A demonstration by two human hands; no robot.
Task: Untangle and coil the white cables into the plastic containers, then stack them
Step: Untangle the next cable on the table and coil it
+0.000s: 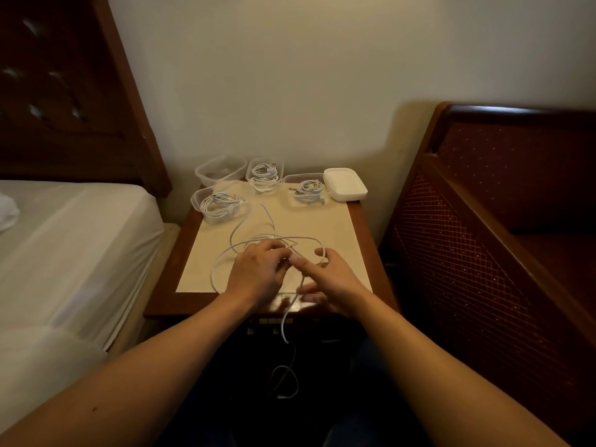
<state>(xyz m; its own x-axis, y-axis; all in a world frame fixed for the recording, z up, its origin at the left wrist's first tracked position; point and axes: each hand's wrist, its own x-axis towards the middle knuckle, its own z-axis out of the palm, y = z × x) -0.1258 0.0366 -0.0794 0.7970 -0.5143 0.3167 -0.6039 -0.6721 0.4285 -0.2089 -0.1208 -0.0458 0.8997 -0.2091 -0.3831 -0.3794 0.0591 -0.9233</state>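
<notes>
Left hand (256, 272) and right hand (325, 275) pinching loose white cable (222, 253) over bedside table (338, 227); one end hanging off front edge.

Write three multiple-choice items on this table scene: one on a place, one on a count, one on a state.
1. Where is the white lid stack?
A. back right of the table
B. on the bed
C. under the hands

2. How many containers hold a coiled cable?
A. one
B. three
C. five

3. What state is the loose cable in?
A. coiled in a container
B. spread in loops on the table, one end hanging off the front edge
C. still in its packet

Key: 1 A, it sits at the table's far right corner. 2 B, three tubs show coils and the fourth tub looks empty. 3 B, the left hand and right hand hold it amid open loops.
</notes>
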